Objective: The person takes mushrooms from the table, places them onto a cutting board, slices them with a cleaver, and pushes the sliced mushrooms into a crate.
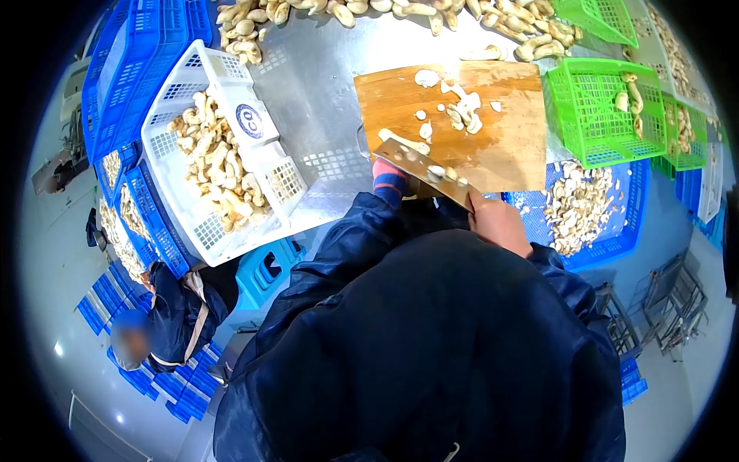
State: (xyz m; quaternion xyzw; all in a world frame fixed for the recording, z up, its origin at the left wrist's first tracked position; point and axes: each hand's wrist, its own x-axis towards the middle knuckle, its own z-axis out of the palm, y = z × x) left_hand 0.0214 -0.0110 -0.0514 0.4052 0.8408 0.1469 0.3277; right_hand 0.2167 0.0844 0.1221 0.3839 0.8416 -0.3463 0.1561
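Observation:
My right hand (496,221) is closed around the handle end of a wide-bladed knife (412,162), which lies slantwise over the near left edge of the wooden cutting board (512,146). Pale mushroom pieces (436,171) cling to the blade. My left hand (385,174), in a pink covering with blue stripes, is at the blade's left end; the blade hides its fingers. Just beyond the blade, close to that hand, a long pale mushroom (406,143) lies on the board. Cut mushroom pieces (464,115) are scattered farther up the board.
On the left stands a white crate (265,165) of mushrooms, beside blue crates (142,58). A mushroom pile (346,9) lines the table's far side. To the right are a green basket (608,142) and a blue tray (635,204) of cut pieces. Another person (185,319) is at lower left.

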